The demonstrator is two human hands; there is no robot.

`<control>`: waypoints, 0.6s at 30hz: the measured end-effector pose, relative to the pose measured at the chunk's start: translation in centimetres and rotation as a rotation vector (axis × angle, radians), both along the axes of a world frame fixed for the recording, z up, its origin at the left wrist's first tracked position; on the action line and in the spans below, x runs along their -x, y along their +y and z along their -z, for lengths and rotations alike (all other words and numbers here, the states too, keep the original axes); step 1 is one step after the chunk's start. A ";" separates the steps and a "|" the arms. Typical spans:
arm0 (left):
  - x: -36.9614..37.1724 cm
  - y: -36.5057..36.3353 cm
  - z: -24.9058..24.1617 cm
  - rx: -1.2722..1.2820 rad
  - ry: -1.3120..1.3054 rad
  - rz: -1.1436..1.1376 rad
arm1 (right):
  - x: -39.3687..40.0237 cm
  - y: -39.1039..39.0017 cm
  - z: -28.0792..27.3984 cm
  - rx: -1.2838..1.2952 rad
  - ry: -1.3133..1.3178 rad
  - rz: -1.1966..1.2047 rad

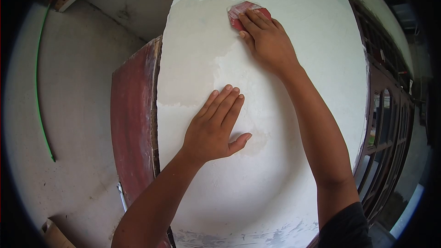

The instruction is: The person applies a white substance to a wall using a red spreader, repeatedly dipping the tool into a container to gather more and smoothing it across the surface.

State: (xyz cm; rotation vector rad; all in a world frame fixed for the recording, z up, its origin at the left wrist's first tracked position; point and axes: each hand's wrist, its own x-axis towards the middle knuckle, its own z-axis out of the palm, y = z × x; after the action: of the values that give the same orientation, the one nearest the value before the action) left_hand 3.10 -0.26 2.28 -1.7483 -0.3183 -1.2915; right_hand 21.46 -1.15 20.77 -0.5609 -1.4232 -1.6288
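My right hand (268, 41) presses a piece of red sandpaper (238, 13), whitened with dust, flat against the upper part of a white wall (321, 59). Its fingers lie over the sandpaper, and the thumb touches near its lower edge. Lower and to the left, my left hand (211, 128) rests on the same wall, fingers stretched and thumb out to the side, holding nothing. Between and left of the hands the wall carries a greyish-beige patch (193, 41) with an uneven border. A smaller faint patch (257, 142) shows beside my left thumb.
A dark red wooden panel (133, 115) stands along the wall's left edge. Farther left, a green strip (37, 82) hangs on a grey wall (82, 110). Dark wooden frames with glass panes (383, 119) border the right side. Grey smears (239, 239) mark the wall's bottom.
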 end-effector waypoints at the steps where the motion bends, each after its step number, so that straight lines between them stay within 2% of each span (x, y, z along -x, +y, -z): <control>1: 0.0 0.0 -0.1 -0.004 0.006 -0.003 | -0.3 0.2 0.8 -0.004 0.017 0.004; 5: 0.0 0.0 -0.1 -0.001 0.001 0.010 | -2.1 -0.2 3.1 -0.036 0.073 0.025; 13: -0.1 0.0 0.0 -0.019 -0.016 0.011 | -2.1 -0.3 0.3 -0.080 0.079 0.000; 18: -0.1 0.0 0.0 -0.013 -0.020 0.016 | -3.2 -0.5 1.9 -0.040 0.098 0.041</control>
State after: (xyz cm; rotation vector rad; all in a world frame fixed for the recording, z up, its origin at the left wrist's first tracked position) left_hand 3.20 -0.24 2.29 -1.7313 -0.3069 -1.3206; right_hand 24.65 -1.67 18.91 -0.6422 -1.3126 -1.6361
